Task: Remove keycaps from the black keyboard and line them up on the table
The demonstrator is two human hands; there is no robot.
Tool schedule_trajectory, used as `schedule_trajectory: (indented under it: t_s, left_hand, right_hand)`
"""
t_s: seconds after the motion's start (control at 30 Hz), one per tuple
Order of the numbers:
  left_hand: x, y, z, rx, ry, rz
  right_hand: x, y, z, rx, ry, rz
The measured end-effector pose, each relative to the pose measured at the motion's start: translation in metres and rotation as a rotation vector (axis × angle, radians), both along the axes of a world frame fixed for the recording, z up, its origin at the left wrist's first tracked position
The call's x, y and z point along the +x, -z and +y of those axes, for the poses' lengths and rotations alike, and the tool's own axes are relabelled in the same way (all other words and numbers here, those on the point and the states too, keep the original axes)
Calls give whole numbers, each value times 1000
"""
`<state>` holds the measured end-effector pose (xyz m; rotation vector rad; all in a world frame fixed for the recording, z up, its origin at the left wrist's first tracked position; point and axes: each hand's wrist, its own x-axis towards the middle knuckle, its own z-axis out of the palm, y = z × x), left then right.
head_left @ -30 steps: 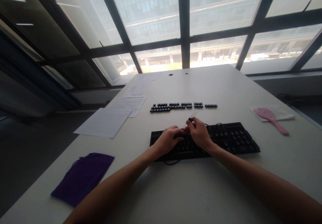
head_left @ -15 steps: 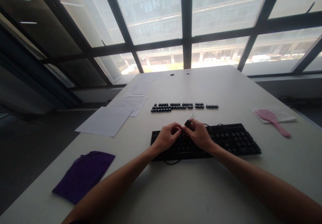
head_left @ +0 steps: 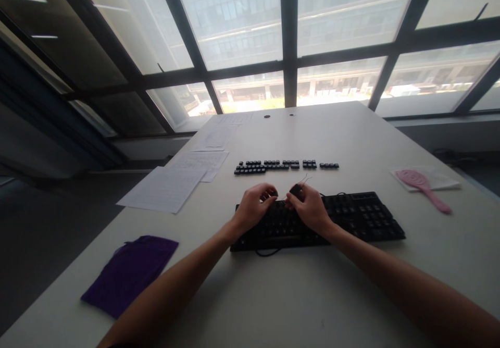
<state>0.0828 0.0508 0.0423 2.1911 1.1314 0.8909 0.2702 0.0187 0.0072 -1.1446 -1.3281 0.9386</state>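
Note:
A black keyboard (head_left: pixel 351 215) lies on the white table, its left and middle part under both hands. My right hand (head_left: pixel 308 204) is closed on a small dark tool (head_left: pixel 296 190) with thin wires sticking out of it. Just left of it, my left hand (head_left: pixel 255 204) is closed in a pinch, with something small and dark at its fingertips that I cannot make out. Beyond the keyboard, loose black keycaps (head_left: pixel 250 170) stand in rows, with a few more keycaps (head_left: pixel 329 166) at the right end.
Sheets of paper (head_left: pixel 164 187) lie at the left edge of the white table (head_left: pixel 304 296). A purple pouch (head_left: pixel 130 275) is at the front left. A pink hairbrush (head_left: pixel 424 186) rests partly on a clear bag (head_left: pixel 449 182) at the right. Windows stand behind.
My left hand has moved slightly left, away from my right hand, and a gap shows between them. The tool in my right hand has tilted, its wires now pointing further right.

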Motion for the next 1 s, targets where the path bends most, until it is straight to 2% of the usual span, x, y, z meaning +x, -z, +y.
schedule_trajectory:
  t_s: [0.07, 0.23, 0.33, 0.43, 0.6, 0.8, 0.9, 1.0]
  left_hand:
    - [-9, 4, 19, 34, -46, 36]
    - [-27, 26, 68, 51, -130, 178]
    - [-32, 29, 80, 35, -141, 189]
    - [-34, 22, 82, 78, -144, 169]
    - [-18, 16, 87, 143, -18, 207]
    - [13, 25, 117, 181, 136, 360]
    - [18, 27, 127, 137, 217, 413]
    - [16, 23, 128, 90, 248, 437]
  right_hand:
    - [0, 1, 1, -10, -11, 20]
    - [0, 2, 1, -6, -16, 10]
    - [0, 2, 1, 7, -5, -10]
    - [0, 3, 1, -2, -14, -13]
    - [-1, 1, 0, -19, -14, -18]
    - [0, 2, -1, 6, -17, -67]
    - [0, 3, 0, 4, -15, -78]
    - [0, 3, 0, 6, -16, -88]
